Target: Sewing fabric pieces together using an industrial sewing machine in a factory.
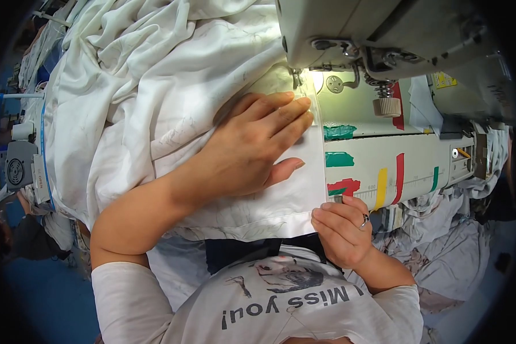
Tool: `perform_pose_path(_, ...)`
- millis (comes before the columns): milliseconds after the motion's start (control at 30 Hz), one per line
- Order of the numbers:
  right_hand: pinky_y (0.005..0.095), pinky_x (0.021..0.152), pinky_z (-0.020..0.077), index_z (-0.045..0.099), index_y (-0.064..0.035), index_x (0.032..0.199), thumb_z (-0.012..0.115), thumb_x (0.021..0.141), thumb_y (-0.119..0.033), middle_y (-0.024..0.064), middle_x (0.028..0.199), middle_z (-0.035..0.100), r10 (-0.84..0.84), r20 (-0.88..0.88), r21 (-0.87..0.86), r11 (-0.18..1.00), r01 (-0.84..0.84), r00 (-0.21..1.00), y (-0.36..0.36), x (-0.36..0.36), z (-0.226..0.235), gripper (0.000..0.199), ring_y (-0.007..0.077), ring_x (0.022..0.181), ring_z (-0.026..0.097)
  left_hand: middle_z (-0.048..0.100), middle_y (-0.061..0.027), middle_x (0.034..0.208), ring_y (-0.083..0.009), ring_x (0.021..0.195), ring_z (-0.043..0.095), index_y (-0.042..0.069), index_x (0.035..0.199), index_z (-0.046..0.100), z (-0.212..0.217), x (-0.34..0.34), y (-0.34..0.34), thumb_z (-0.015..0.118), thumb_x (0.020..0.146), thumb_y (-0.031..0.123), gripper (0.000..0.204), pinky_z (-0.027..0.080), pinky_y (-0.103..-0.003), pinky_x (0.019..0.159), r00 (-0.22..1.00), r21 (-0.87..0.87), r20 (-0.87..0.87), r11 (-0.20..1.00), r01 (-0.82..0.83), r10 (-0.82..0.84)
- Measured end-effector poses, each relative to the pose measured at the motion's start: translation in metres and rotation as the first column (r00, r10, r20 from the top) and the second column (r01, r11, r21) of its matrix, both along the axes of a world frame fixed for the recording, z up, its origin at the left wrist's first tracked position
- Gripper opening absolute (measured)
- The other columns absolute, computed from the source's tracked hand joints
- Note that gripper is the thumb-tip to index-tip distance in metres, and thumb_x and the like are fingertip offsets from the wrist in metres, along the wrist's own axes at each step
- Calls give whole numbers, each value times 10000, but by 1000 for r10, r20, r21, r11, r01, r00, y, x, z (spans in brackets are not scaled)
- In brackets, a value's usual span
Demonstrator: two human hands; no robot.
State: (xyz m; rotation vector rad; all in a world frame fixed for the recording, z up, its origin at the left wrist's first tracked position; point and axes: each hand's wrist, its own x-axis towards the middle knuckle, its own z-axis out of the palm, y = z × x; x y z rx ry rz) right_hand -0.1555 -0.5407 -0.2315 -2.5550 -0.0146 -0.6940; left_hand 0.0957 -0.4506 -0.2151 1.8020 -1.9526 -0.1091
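Note:
White cloth (195, 69) with faint grey line patterns spreads over the sewing table and bunches in folds at the far left. My left hand (252, 140) lies flat on it, fingers stretched toward the presser foot (297, 79) of a sewing machine (355, 31). The fingertips are just on the near side of the foot, by the cloth's straight right edge. At the near right corner, my right hand (344, 229), with a ring on one finger, pinches the cloth's hemmed edge. Part of the cloth beneath my left palm is hidden.
Green, yellow and red tape strips mark the pale machine bed (361, 163), which has a printed scale. A ridged knob (387, 107) hangs under the machine head. More white cloth (441, 252) is heaped at the right. Another person (37, 232) is at the far left.

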Motion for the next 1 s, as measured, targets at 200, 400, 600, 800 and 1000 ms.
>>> perform_pose_path(200, 437, 935, 472, 721, -12, 911, 723, 672, 38, 84, 998, 716, 3, -13, 34, 999, -2, 1000, -4, 11, 4, 244, 259, 926, 666, 554, -152, 1360, -344, 1254, 516, 0, 1312, 571, -3, 13, -7, 766, 725, 194, 649, 428, -445, 1042, 1000, -50, 3, 998, 29, -29)
perform_pose_path(400, 456, 913, 483, 710, -8, 916, 724, 663, 45, 99, 1003, 707, 6, -16, 70, 998, -5, 1000, -8, 20, 7, 259, 278, 929, 665, 535, -146, 1299, -364, 1234, 524, 36, 1335, 560, -5, 21, -9, 767, 725, 187, 661, 424, -454, 1044, 999, -28, -18, 999, 34, -34)
perform_pose_path(600, 467, 907, 481, 705, -3, 918, 728, 669, 38, 104, 1008, 698, -13, -43, 49, 999, 15, 999, -12, 27, 11, 254, 278, 934, 659, 501, -156, 1269, -345, 1163, 529, 4, 1332, 542, -5, 28, -15, 759, 788, 237, 631, 408, -435, 1032, 999, -52, 11, 998, 31, -31)
perform_pose_path(800, 472, 919, 475, 703, -7, 919, 726, 686, 34, 99, 1009, 697, -26, -59, 56, 998, 30, 998, -14, 32, 12, 238, 276, 929, 657, 496, -178, 1352, -371, 1290, 484, 47, 1359, 529, -5, 32, -9, 739, 836, 274, 608, 388, -465, 1096, 997, 12, 80, 1000, 22, -22)
perform_pose_path(1000, 482, 914, 484, 692, -7, 911, 730, 690, 30, 99, 994, 694, -47, -50, 32, 998, 49, 998, -22, 42, 14, 227, 278, 921, 655, 523, -173, 1346, -366, 1280, 510, 24, 1312, 544, -3, 43, -11, 741, 838, 298, 582, 398, -462, 1095, 998, -3, 35, 999, 52, -52)
